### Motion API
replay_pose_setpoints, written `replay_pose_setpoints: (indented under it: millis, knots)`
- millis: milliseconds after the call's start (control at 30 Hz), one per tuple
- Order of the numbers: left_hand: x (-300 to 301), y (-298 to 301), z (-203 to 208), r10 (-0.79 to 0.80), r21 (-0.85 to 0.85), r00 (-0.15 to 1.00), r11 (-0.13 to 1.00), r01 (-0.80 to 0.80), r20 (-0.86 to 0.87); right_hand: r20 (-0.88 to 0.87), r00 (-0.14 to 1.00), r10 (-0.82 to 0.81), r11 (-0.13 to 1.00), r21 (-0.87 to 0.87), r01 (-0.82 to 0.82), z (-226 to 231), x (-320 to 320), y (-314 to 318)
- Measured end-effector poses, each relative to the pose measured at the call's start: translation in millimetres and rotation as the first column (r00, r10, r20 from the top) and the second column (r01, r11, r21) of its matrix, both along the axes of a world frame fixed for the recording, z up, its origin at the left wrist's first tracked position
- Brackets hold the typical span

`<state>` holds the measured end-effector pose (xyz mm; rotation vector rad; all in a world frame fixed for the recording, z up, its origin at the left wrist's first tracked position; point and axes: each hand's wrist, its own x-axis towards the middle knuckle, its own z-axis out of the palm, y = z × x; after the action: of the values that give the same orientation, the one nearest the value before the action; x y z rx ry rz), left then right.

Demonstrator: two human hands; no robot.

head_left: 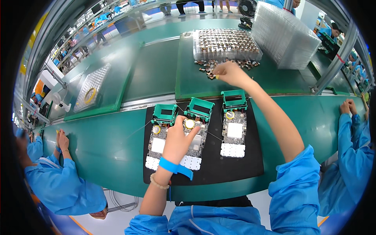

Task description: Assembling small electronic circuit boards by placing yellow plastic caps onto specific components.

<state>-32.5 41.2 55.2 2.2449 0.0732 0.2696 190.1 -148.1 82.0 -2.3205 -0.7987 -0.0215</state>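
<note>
Left grip (179,136) low, right grip (232,74) outstretched

Wire (214,136) across gap between circuit boards (234,133)

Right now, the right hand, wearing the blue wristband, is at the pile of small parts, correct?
Not quite: the head view shows the blue wristband on the wrist of the left hand, not the right. The right hand is at the pile of small parts.
</note>
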Motion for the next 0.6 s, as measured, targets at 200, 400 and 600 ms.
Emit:
replay_pose_setpoints:
  millis: [200,400,600]
  knots:
    - [-7.0,-4.8,3.5,0.047,0.092,0.993,0.994,-0.057,0.109,0.294,0.956,-0.005,0.98,-0.189,0.063,-22.2,14.3,26.8]
    - [-17.7,-17.7,25.4,0.017,0.334,0.912,0.928,-0.167,0.411,0.199,0.979,-0.037,0.999,-0.007,0.039,-2.7,2.5,11.8]
    - [-11.2,-65.8,29.0,-0.148,0.488,0.986,0.868,0.091,0.08,0.019,0.998,0.06,0.968,0.244,-0.063,45.5,-59.7,-5.6]
